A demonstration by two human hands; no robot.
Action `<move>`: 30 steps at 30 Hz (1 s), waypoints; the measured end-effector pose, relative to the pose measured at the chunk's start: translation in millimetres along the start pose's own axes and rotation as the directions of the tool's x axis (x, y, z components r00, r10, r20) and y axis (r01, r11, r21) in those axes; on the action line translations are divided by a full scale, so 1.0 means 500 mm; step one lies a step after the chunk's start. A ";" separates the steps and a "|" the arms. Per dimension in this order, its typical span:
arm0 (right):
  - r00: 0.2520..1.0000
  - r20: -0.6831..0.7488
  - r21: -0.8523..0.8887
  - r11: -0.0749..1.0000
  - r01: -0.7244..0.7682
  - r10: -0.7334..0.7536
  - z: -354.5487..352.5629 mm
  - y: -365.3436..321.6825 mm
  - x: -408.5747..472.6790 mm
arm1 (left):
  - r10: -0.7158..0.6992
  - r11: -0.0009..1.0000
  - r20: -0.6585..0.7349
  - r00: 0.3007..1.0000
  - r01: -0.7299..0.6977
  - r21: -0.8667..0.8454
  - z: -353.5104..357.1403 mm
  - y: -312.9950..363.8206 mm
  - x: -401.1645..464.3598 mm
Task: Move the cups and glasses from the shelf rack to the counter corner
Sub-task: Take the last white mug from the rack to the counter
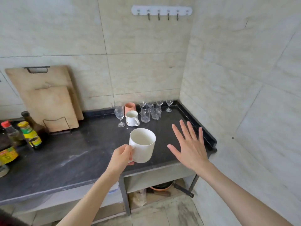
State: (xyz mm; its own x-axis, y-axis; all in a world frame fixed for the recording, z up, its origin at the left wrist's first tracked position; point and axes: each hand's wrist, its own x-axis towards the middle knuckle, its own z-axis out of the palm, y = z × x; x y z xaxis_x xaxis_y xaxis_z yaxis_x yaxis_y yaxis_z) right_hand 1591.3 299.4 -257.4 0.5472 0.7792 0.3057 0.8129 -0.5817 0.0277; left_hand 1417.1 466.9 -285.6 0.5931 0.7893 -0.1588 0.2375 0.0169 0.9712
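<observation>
Already crowding the far right corner of the dark worktop [68,154] are wine glasses [120,115], glass mugs [145,113], a pink cup [130,106] and a small printed mug [132,119]; cutting boards [48,101] and sauce bottles [30,134] stand along the left edge. A plain white mug [142,145], empty and tilted, hangs above the worktop's front edge, its handle gripped by the left hand [121,156]. The right hand [189,147] hovers beside it, fingers spread flat, holding nothing.

Beige tiled walls [146,70], white hook rail [161,10], grey floor [162,214].
</observation>
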 end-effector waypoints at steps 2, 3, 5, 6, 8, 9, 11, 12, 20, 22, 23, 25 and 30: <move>1.000 0.016 -0.002 1.000 -0.018 0.018 0.036 0.037 0.050 | -0.017 1.000 0.018 1.000 0.017 0.007 0.031 0.004 0.067; 0.999 0.031 -0.006 1.000 -0.022 0.022 0.056 0.055 0.074 | -0.023 1.000 0.025 0.999 0.023 0.003 0.048 0.005 0.100; 0.998 0.058 -0.005 1.000 -0.023 0.023 0.101 0.094 0.128 | -0.032 0.999 0.030 0.999 0.032 0.005 0.084 0.005 0.164; 0.998 0.068 -0.003 1.000 -0.019 0.019 0.125 0.115 0.159 | -0.037 0.999 0.030 0.999 0.037 0.006 0.105 0.005 0.199; 0.996 0.093 0.005 1.000 -0.008 0.007 0.175 0.158 0.225 | -0.059 0.998 0.024 0.998 0.059 0.000 0.149 0.004 0.269; 0.994 0.109 0.015 1.000 -0.003 0.001 0.201 0.179 0.258 | -0.074 0.997 0.019 0.997 0.074 -0.007 0.172 0.003 0.303; 0.990 0.141 0.036 0.999 0.009 -0.014 0.250 0.222 0.321 | -0.106 0.994 0.004 0.994 0.106 -0.028 0.221 0.001 0.368; 0.987 0.161 0.044 0.999 0.015 -0.022 0.271 0.244 0.350 | -0.129 0.991 0.001 0.992 0.129 -0.034 0.245 0.001 0.397; 0.939 0.341 0.039 0.999 0.031 -0.043 0.448 0.388 0.504 | -0.288 0.957 0.071 0.955 0.289 -0.005 0.407 -0.017 0.583; 0.919 0.392 0.041 0.998 0.038 -0.051 0.501 0.406 0.524 | -0.301 0.953 0.096 0.949 0.302 0.003 0.442 -0.026 0.621; 0.908 0.417 0.038 0.999 0.035 -0.048 0.528 0.415 0.535 | -0.307 0.952 0.104 0.946 0.307 0.012 0.457 -0.031 0.642; 0.881 0.472 0.026 0.999 0.020 -0.030 0.579 0.428 0.551 | -0.318 0.948 0.112 0.941 0.317 0.032 0.485 -0.044 0.682; 0.815 0.578 0.041 0.999 0.006 -0.029 0.685 0.438 0.567 | -0.338 0.941 0.123 0.933 0.340 0.008 0.542 -0.074 0.774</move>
State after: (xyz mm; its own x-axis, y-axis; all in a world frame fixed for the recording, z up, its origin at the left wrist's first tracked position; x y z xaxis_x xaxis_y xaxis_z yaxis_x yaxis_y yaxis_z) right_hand 1992.9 472.7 -490.5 0.5382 0.7868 -0.3021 0.8236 -0.5671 -0.0099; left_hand 1846.5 605.3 -431.0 0.5676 0.6554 -0.4983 0.4308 0.2793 0.8581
